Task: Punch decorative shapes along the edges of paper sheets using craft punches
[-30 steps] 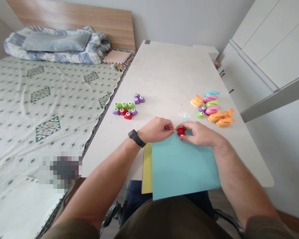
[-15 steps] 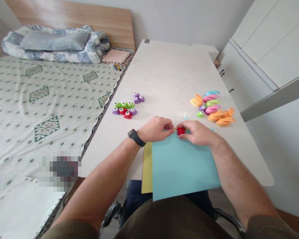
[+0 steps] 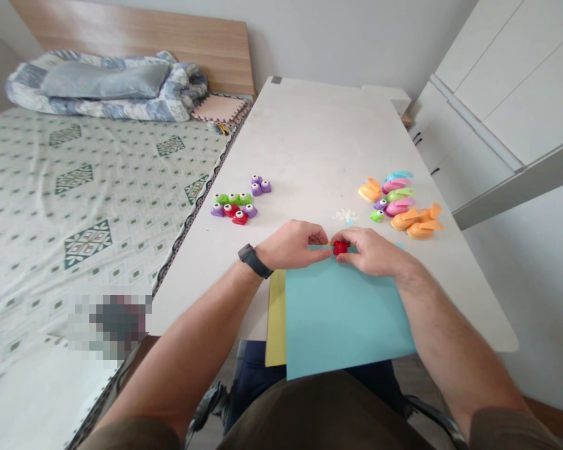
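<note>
Head view — forward, downward — close

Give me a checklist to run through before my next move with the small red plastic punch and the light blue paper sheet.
1. Red punch in right hand: ok.
2. Left hand at the blue sheet's far edge: ok.
3. Yellow paper sheet aligned underneath: not ok, sticks out left.
4. Loose white and blue scraps off the sheets: ok.
5. Paper seated in the punch: cannot tell, fingers hide it.
</note>
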